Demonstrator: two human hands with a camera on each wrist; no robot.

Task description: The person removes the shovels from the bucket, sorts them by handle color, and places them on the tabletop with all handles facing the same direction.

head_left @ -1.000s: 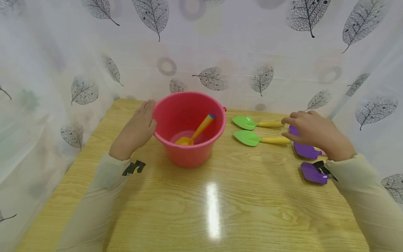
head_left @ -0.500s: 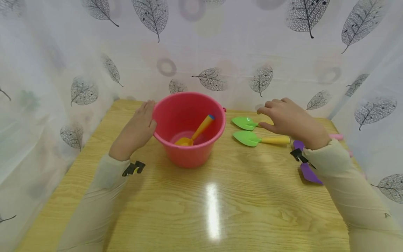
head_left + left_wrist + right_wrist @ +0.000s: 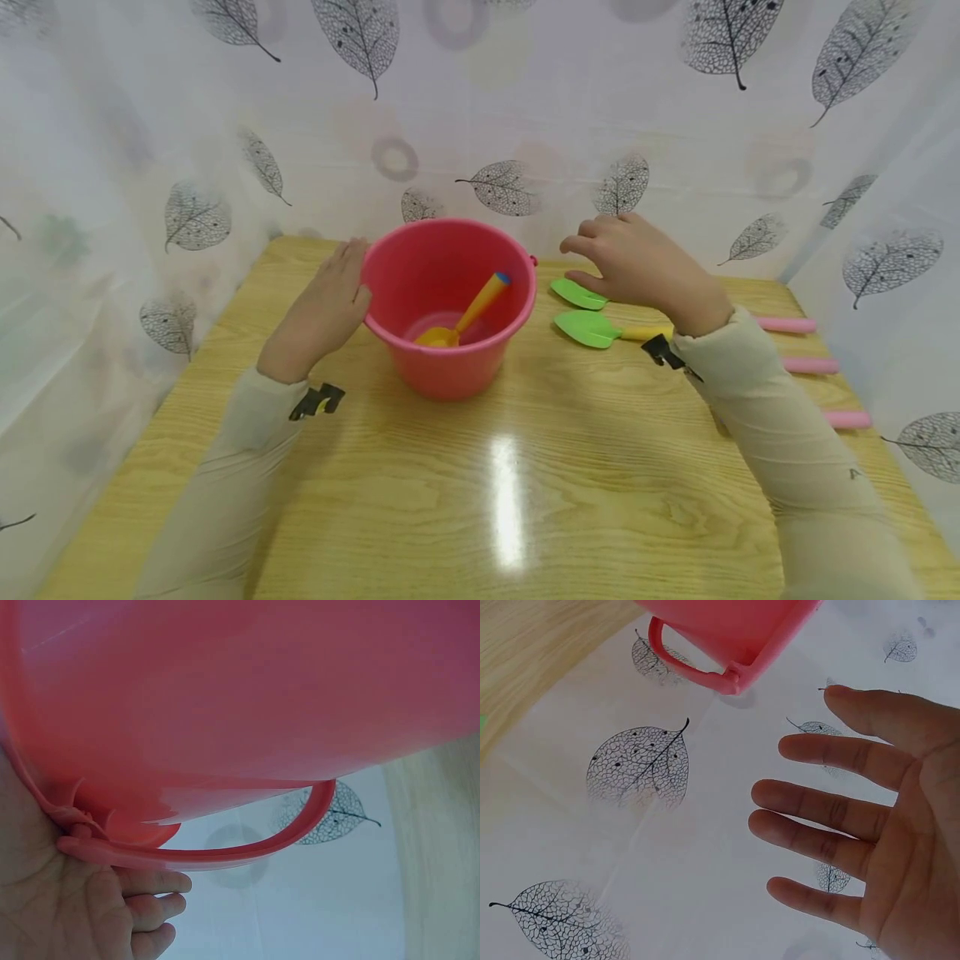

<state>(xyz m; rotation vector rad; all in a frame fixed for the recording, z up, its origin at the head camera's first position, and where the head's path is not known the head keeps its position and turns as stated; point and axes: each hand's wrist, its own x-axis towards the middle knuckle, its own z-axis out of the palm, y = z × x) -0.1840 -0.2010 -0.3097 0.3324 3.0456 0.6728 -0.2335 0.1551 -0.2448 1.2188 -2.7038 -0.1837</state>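
Observation:
A pink-red bucket (image 3: 450, 367) stands on the wooden table, its handle (image 3: 225, 855) hanging down at the side in the left wrist view. Inside it leans a yellow toy scoop or shovel (image 3: 483, 302) with a blue handle end. My left hand (image 3: 318, 312) rests against the bucket's left rim, its fingers extended. My right hand (image 3: 645, 267) is in the air right of the bucket, with nothing in it; the right wrist view shows its fingers (image 3: 817, 806) spread. Beneath and beside that hand lie two green trowels (image 3: 588, 328) with yellow handles, the farther one mostly covered.
Several pink handles (image 3: 810, 365) lie at the table's right side; the right forearm hides the purple blades. A leaf-patterned white curtain (image 3: 510, 108) encloses the back and sides of the wooden table (image 3: 420, 500).
My right hand has moved left from above the purple shovels, over the trowels, toward the bucket. The pink handles have come into view behind the arm. The left hand and bucket stay in place.

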